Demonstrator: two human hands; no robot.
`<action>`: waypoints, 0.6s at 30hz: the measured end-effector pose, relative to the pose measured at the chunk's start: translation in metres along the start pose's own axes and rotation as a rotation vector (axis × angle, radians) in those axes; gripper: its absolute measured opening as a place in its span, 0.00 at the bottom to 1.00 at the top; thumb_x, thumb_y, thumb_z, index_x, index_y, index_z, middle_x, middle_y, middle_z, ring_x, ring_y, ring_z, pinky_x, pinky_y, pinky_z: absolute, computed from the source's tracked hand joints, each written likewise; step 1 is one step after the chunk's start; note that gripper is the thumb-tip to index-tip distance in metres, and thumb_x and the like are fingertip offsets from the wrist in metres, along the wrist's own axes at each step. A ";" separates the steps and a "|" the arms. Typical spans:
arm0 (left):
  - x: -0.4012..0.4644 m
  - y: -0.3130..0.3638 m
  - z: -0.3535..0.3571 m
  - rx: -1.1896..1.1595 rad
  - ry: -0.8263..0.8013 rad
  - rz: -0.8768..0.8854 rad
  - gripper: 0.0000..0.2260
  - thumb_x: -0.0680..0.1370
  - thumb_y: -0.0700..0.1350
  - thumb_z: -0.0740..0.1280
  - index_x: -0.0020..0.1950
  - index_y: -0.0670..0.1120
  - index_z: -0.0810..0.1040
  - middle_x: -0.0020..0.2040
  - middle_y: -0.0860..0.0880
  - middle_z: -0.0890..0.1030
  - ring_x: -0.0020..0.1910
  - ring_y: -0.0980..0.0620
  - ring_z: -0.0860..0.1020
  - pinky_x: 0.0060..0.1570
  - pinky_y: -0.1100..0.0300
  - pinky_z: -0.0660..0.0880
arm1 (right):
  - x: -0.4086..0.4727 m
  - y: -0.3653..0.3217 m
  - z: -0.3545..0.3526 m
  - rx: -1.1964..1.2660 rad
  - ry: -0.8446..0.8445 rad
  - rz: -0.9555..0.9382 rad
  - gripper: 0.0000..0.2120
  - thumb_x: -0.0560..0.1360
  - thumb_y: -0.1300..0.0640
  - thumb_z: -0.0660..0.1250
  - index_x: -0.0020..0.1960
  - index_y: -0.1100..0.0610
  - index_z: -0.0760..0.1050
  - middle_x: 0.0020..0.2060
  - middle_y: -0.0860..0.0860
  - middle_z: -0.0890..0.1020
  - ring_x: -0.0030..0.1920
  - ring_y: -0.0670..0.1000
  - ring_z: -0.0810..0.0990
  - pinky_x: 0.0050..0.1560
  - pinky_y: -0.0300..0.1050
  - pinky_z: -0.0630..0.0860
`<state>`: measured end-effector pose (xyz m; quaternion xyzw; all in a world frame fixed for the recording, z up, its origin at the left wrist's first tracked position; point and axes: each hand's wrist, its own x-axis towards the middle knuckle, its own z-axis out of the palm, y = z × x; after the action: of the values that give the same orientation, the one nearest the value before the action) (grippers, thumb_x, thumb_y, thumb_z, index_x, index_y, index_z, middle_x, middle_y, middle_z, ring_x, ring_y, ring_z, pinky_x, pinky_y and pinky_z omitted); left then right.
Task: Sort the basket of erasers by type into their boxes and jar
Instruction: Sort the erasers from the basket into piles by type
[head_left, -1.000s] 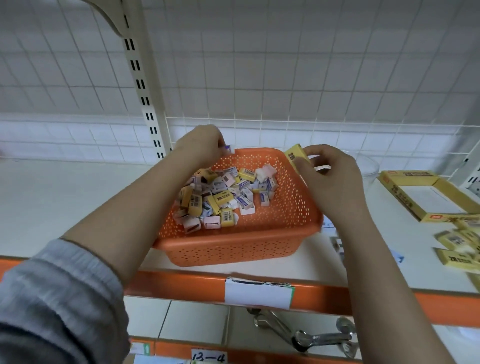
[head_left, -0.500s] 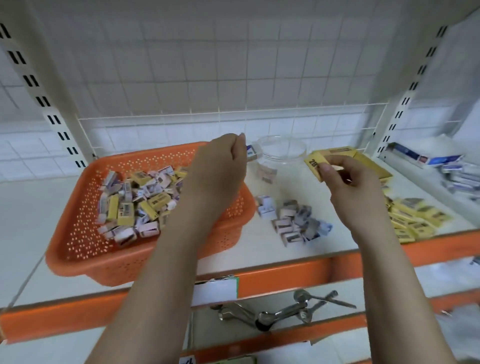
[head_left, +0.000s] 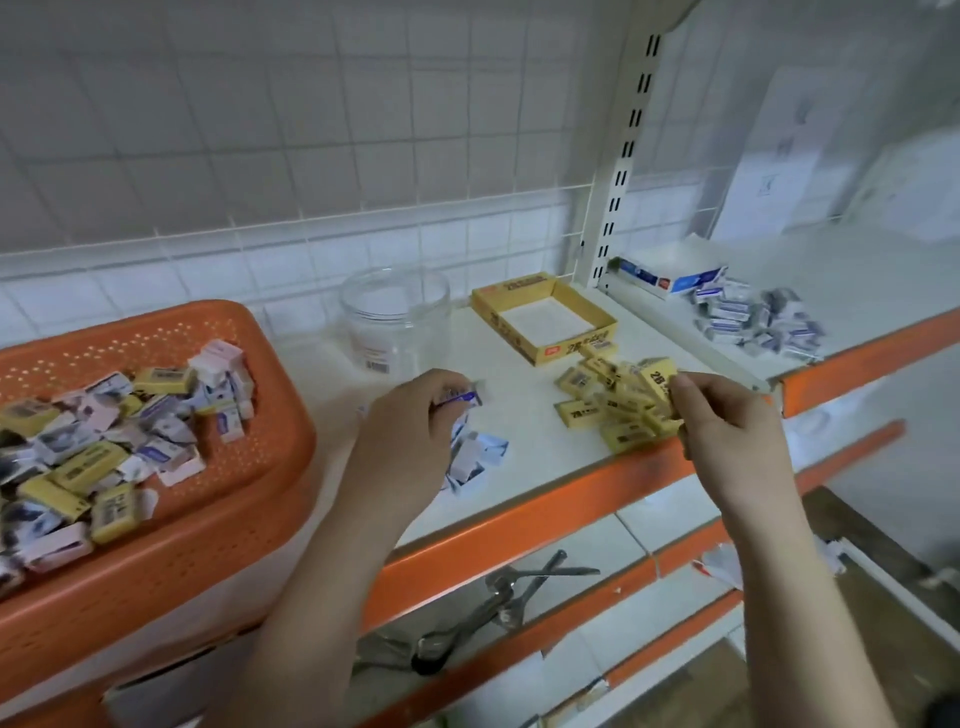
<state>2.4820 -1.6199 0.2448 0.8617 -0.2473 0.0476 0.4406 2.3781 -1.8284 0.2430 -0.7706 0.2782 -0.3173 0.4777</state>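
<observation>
At the left edge of the frame, the orange basket (head_left: 156, 519) holds a mixed heap of yellow, purple-white and pink erasers, so I judge most of the sorting is left. Just right of centre-left, my left hand (head_left: 410, 431) pinches a purple-white eraser (head_left: 460, 397) between curled fingers, above a small pile of like erasers (head_left: 475, 457) lying on the shelf (head_left: 535, 467). Behind it, upper centre, the clear jar (head_left: 395, 317) stands upright and looks empty. Right of the jar, the yellow box (head_left: 545, 317) lies open, its white floor bare. At centre right, my right hand (head_left: 722, 426) grips a yellow 2B eraser (head_left: 657, 379) over a loose yellow pile (head_left: 608, 400). At the far right, a blue-white box (head_left: 670, 273) sits beyond the upright, with blue-white erasers (head_left: 753, 325) heaped beside it. As I read it, types are grouped beside their containers, but none is packed yet.
</observation>
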 end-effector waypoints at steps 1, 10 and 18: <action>0.002 0.003 0.004 0.001 -0.008 0.019 0.09 0.79 0.39 0.61 0.54 0.49 0.78 0.44 0.56 0.78 0.47 0.55 0.76 0.43 0.71 0.69 | 0.002 0.003 -0.002 -0.008 -0.002 0.001 0.08 0.79 0.55 0.61 0.48 0.56 0.78 0.31 0.44 0.74 0.33 0.44 0.71 0.35 0.38 0.67; 0.047 0.064 0.078 -0.080 -0.089 0.137 0.10 0.78 0.43 0.65 0.58 0.51 0.80 0.45 0.54 0.82 0.43 0.56 0.79 0.45 0.64 0.75 | 0.068 0.036 -0.054 0.032 0.108 0.108 0.04 0.77 0.60 0.65 0.47 0.57 0.79 0.31 0.52 0.80 0.34 0.53 0.79 0.49 0.55 0.79; 0.082 0.084 0.110 -0.132 0.029 0.066 0.05 0.77 0.45 0.67 0.51 0.53 0.79 0.38 0.62 0.75 0.35 0.68 0.74 0.35 0.79 0.67 | 0.104 0.041 -0.042 -0.085 -0.474 0.069 0.12 0.78 0.61 0.63 0.61 0.56 0.77 0.41 0.54 0.84 0.41 0.49 0.82 0.49 0.40 0.78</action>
<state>2.4994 -1.7782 0.2644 0.8212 -0.2718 0.0584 0.4984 2.4078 -1.9442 0.2432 -0.8330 0.1973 -0.0990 0.5073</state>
